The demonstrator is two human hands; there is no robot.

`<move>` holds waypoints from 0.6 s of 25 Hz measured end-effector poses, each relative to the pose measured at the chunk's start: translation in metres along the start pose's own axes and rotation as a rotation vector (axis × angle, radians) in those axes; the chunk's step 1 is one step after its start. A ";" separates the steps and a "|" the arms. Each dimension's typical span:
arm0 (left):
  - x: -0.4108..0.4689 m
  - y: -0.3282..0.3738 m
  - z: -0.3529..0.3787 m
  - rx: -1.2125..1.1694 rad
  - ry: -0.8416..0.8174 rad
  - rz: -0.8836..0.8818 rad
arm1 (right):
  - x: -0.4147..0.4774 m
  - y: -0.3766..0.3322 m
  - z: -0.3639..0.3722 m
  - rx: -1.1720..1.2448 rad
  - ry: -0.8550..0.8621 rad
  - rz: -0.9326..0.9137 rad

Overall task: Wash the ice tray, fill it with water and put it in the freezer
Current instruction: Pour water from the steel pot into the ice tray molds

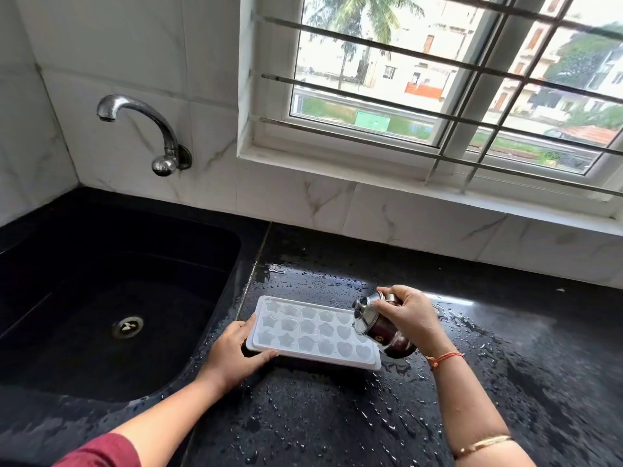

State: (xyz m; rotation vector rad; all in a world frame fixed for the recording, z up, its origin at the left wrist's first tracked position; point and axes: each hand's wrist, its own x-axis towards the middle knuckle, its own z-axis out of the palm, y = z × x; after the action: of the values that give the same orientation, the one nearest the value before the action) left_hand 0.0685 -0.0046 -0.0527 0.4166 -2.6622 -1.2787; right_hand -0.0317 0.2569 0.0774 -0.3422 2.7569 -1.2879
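Ice tray (pixel 313 332), lying on the wet counter (pixel 505 382), is gripped at its 9 o'clock end by the left hand (pixel 232 352); the jug (pixel 377 326) clasped in the right hand (pixel 411 318) is best tipped slowly.

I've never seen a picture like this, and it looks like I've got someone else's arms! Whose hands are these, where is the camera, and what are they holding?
There is no machine here, just a person. The camera sits on their head and looks down, so you see their two arms as if they were your own. The left hand grips one end of a white ice tray with star and heart shaped cups. The right hand holds a small steel jug with a lid, tipped over the tray's other end. It is probably there to fill the tray, though I can't make out any water pouring. Under them is a black counter covered in water drops. To the left is a black sink, with a tap on the wall above it. Behind is a barred window.
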 end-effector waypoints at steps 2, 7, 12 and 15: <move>0.000 0.000 0.000 -0.001 0.001 -0.001 | 0.000 0.000 0.001 -0.001 0.006 -0.010; 0.000 -0.002 0.000 0.008 -0.005 -0.009 | 0.001 0.000 0.002 0.010 0.004 -0.018; 0.000 -0.001 0.000 0.007 -0.008 -0.010 | 0.002 0.001 0.003 -0.003 0.017 -0.028; 0.000 -0.002 -0.001 0.004 -0.008 -0.008 | 0.003 0.001 0.003 0.000 0.024 -0.025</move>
State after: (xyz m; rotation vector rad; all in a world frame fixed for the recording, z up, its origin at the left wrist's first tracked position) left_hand 0.0687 -0.0060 -0.0535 0.4247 -2.6725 -1.2803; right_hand -0.0347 0.2545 0.0750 -0.3649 2.7813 -1.3068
